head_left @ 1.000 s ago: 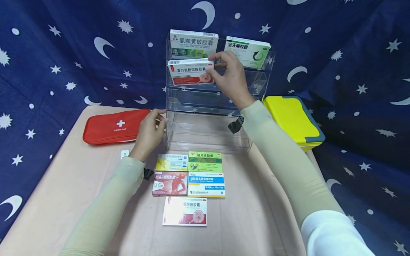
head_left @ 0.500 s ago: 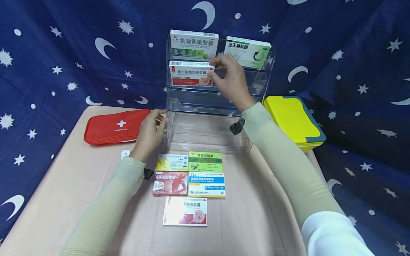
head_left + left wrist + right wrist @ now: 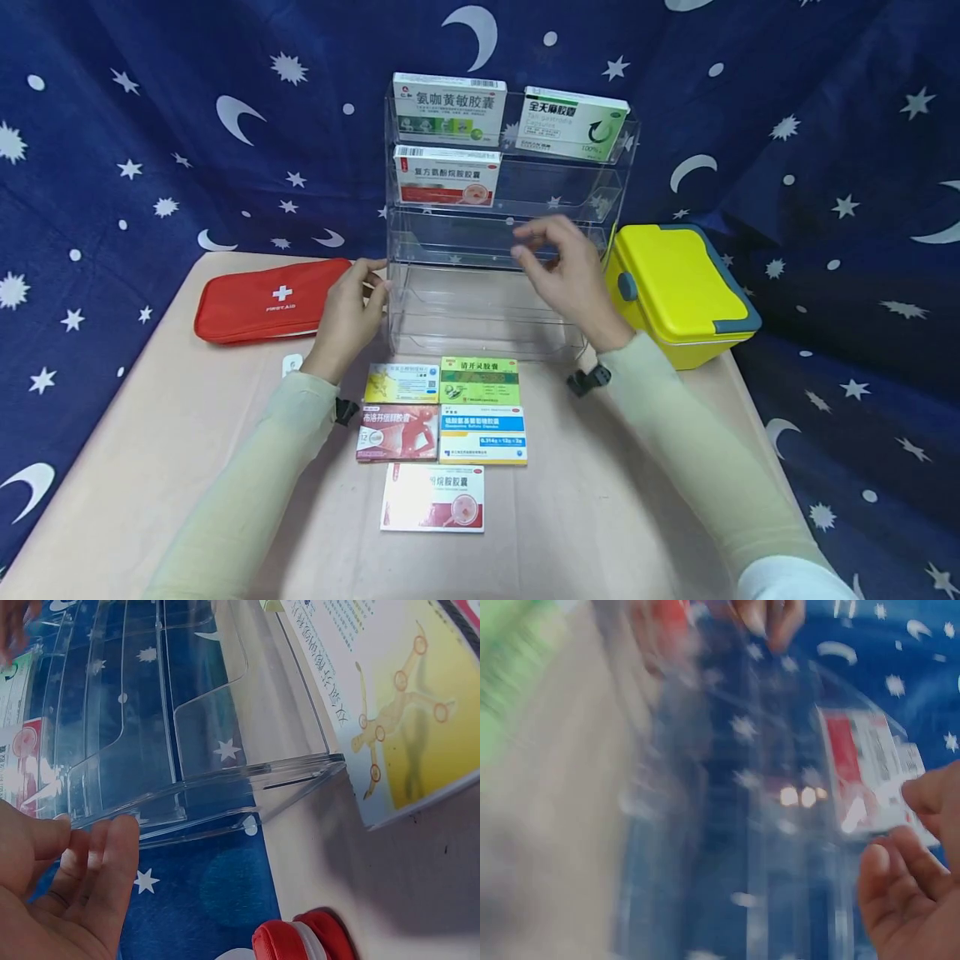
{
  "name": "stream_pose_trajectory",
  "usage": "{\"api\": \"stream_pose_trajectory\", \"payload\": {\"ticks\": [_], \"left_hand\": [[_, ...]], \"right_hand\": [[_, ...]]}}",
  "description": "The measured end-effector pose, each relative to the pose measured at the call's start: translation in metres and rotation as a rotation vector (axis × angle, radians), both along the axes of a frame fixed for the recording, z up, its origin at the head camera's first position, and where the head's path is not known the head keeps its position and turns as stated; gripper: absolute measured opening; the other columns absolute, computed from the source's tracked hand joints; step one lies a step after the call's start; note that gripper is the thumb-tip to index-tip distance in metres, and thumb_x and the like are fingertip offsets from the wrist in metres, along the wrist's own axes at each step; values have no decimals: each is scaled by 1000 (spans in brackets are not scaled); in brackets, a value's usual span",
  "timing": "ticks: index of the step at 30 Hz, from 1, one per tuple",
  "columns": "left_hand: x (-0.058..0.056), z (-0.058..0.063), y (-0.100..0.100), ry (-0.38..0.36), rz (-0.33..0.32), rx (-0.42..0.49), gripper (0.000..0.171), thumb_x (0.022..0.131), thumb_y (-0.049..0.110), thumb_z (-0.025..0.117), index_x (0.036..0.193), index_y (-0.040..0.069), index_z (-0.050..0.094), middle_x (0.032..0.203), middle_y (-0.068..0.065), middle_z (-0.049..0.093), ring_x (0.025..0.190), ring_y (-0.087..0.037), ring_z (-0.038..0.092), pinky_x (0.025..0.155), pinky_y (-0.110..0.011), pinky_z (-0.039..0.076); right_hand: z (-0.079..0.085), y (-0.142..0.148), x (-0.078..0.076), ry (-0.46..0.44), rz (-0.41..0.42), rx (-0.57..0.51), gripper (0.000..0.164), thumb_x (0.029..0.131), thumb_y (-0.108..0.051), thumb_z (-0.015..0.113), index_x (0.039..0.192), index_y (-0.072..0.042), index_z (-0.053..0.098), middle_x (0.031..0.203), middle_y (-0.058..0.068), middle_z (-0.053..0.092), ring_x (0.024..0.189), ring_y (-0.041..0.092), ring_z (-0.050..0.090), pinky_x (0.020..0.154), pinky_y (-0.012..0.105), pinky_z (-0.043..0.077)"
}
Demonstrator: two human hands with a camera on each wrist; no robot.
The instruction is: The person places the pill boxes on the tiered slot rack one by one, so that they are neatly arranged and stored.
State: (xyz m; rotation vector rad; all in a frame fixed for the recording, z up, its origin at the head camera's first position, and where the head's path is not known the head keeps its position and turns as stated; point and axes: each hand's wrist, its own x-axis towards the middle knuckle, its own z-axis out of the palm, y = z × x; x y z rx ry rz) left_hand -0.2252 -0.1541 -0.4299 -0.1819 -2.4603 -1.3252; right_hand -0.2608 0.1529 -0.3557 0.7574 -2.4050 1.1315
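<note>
Red first-aid pouch [image 3: 273, 300]: it lies at the left of the table [image 3: 558, 508], just beside my left hand.
Small white object [image 3: 292, 363]: it is on the table, partly covered by my forearm.
My left hand [image 3: 348, 310]: thumb and fingers are bent and they hold the left side wall of the clear rack [image 3: 487, 343], which stands upright on the table.
Boxes on table, left side: the diclofenac box [image 3: 402, 383] lies above the ibuprofen capsule box [image 3: 397, 433].
Box nearest to me: a red-and-white capsule box [image 3: 432, 498] lies flat, with glare over its left part.
Upper left of rack: the compound paracetamol-amantadine box [image 3: 447, 177] stands in the second tier, and the grey-and-green capsule box [image 3: 450, 109] in the top tier.
Boxes on table, right side: the Qingkailing box [image 3: 480, 381] lies above the glucosamine box [image 3: 483, 435].
My right hand [image 3: 566, 271]: in front of the rack, thumb and forefinger are apart, holding nothing; it is lower and more right than the paracetamol-amantadine box.
Upper right of rack: the gastrodia capsule box [image 3: 572, 124] leans in the top tier.
Yellow case [image 3: 678, 279]: it stands at the right, near my right forearm.
</note>
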Motion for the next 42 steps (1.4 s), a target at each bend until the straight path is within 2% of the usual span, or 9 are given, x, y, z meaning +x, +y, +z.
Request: {"api": "stream_pose_trajectory", "payload": {"ticks": [4, 8, 13, 16, 20, 31, 35, 39, 42], "left_hand": [[1, 0, 0, 3, 7, -5, 33, 102, 8, 63, 134, 3, 59, 97, -10, 61, 87, -25, 64, 65, -37, 59], [1, 0, 1, 6, 11, -3, 34, 101, 8, 63, 134, 4, 59, 98, -10, 61, 88, -26, 64, 64, -36, 60], [0, -2, 1, 12, 4, -4, 33, 101, 8, 63, 134, 3, 59, 97, -11, 61, 88, -28, 65, 64, -37, 60], [0, -2, 1, 20, 12, -13, 33, 101, 8, 63, 134, 3, 59, 97, -11, 61, 89, -27, 65, 65, -37, 59], [0, -2, 1, 7, 17, -13, 33, 101, 8, 63, 134, 3, 59, 98, -11, 61, 89, -28, 64, 65, -38, 59], [2, 0, 3, -11, 8, -12, 34, 102, 8, 62, 135, 4, 58, 98, -11, 61, 89, -27, 64, 66, -40, 60], [2, 0, 4, -15, 5, -13, 35, 102, 9, 62, 136, 4, 57, 98, -11, 60, 89, -26, 64, 66, -38, 60], [3, -1, 3, -28, 5, -9, 35, 102, 10, 62, 137, 5, 57, 99, -11, 60, 89, -25, 63, 66, -38, 61], [3, -1, 3, -32, 6, -11, 35, 102, 10, 62, 137, 5, 57, 99, -10, 60, 89, -25, 63, 67, -39, 61]], "right_hand": [[-52, 20, 50, -192, 80, 76, 21, 95, -17, 75, 113, -9, 71, 110, 1, 68, 91, 14, 62, 69, 33, 57], [-100, 36, 92, -354, 104, 208, 29, 92, -26, 79, 115, -11, 71, 103, 1, 67, 86, 16, 61, 70, 31, 54], [-134, 46, 127, -434, 67, 285, 44, 84, -40, 85, 117, -16, 69, 91, 0, 61, 78, 18, 56, 63, 27, 47], [-142, 45, 136, -451, 38, 288, 51, 79, -43, 88, 118, -18, 68, 91, -3, 60, 79, 16, 55, 63, 26, 46], [-147, 44, 140, -493, 5, 270, 60, 75, -38, 92, 123, -15, 64, 94, -5, 60, 82, 15, 55, 66, 26, 46], [-139, 56, 148, -550, 5, 290, 60, 73, -37, 93, 121, -15, 64, 92, -2, 59, 83, 17, 54, 67, 26, 45], [-140, 61, 150, -576, -12, 258, 58, 79, -38, 89, 125, -15, 64, 98, -2, 61, 86, 18, 56, 70, 28, 46], [-145, 61, 154, -559, -46, 231, 55, 88, -42, 81, 132, -13, 63, 104, -3, 60, 89, 18, 56, 73, 28, 47], [-148, 58, 156, -538, -67, 243, 52, 89, -39, 80, 132, -13, 65, 103, -2, 58, 88, 17, 53, 71, 28, 46]]}}
